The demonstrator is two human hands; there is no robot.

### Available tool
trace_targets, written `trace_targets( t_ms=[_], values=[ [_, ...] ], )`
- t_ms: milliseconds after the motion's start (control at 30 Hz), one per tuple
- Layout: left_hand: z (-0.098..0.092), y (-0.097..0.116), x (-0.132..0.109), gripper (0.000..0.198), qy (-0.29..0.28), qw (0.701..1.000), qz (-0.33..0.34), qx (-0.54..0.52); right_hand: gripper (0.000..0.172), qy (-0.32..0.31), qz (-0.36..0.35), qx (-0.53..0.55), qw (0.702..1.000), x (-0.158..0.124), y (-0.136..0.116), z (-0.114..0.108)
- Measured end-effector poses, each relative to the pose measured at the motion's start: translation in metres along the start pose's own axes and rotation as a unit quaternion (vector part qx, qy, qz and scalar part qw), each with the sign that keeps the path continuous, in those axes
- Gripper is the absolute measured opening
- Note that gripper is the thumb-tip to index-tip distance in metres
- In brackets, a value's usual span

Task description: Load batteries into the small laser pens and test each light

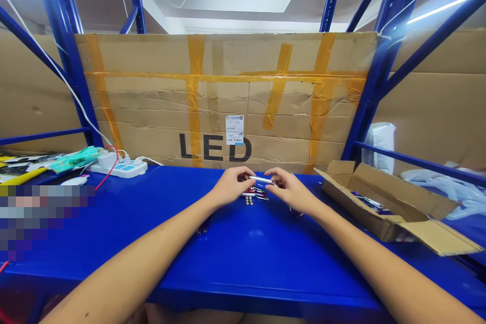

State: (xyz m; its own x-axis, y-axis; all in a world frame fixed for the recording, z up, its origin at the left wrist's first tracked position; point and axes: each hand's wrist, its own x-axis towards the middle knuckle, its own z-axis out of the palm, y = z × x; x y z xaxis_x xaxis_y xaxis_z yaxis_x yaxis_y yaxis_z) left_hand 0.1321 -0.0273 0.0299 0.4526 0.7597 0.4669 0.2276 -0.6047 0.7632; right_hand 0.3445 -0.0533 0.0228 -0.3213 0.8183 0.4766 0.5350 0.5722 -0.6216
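Observation:
A slim silver tube [261, 179], pen-like in shape, is held level between my two hands above the blue table. My left hand [233, 186] pinches its left end. At the other end, the thumb and fingers of my right hand [287, 188] close on it. Just below lie several coloured metal tubes with clips [259, 193], partly covered by my fingers. In front of these sit small round silver button cells [249, 201] in a cluster. Small metal pieces [295, 212] show under my right wrist, and dark clips [202, 231] lie beside my left forearm.
An open cardboard box [379, 217] with metal pieces inside stands at the right. A white power strip [127, 167] with cables is at the back left, beside a green plastic package [76, 159]. A large taped carton [159, 111] walls off the back between blue rack posts [370, 91].

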Motion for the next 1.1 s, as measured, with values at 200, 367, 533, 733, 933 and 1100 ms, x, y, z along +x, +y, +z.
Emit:
trace_targets(
  t_ms=[200, 367, 533, 733, 933, 1100],
  values=[
    [-0.021, -0.025, 0.014, 0.021, 0.057, 0.996, 0.005, 0.061, 0.015, 0.019, 0.015, 0.039, 0.999, 0.037, 0.003, 0.002],
    [-0.031, -0.051, 0.034, 0.017, 0.046, 0.989, -0.036, 0.134, 0.004, 0.034, 0.025, -0.04, 0.998, 0.073, 0.024, 0.008],
    [-0.033, -0.067, 0.048, 0.017, 0.01, 0.975, -0.048, 0.218, 0.011, -0.012, 0.023, -0.145, 0.989, 0.087, 0.057, 0.016],
    [-0.032, -0.079, 0.056, 0.022, -0.049, 0.966, -0.081, 0.241, 0.022, -0.093, 0.012, -0.225, 0.97, 0.084, 0.072, 0.019],
    [-0.031, -0.084, 0.057, 0.023, -0.08, 0.967, -0.085, 0.228, 0.03, -0.121, 0.026, -0.23, 0.965, 0.075, 0.063, 0.015],
    [-0.03, -0.087, 0.057, 0.024, -0.075, 0.974, -0.07, 0.204, 0.033, -0.133, 0.029, -0.219, 0.966, 0.07, 0.056, 0.012]
  ],
)
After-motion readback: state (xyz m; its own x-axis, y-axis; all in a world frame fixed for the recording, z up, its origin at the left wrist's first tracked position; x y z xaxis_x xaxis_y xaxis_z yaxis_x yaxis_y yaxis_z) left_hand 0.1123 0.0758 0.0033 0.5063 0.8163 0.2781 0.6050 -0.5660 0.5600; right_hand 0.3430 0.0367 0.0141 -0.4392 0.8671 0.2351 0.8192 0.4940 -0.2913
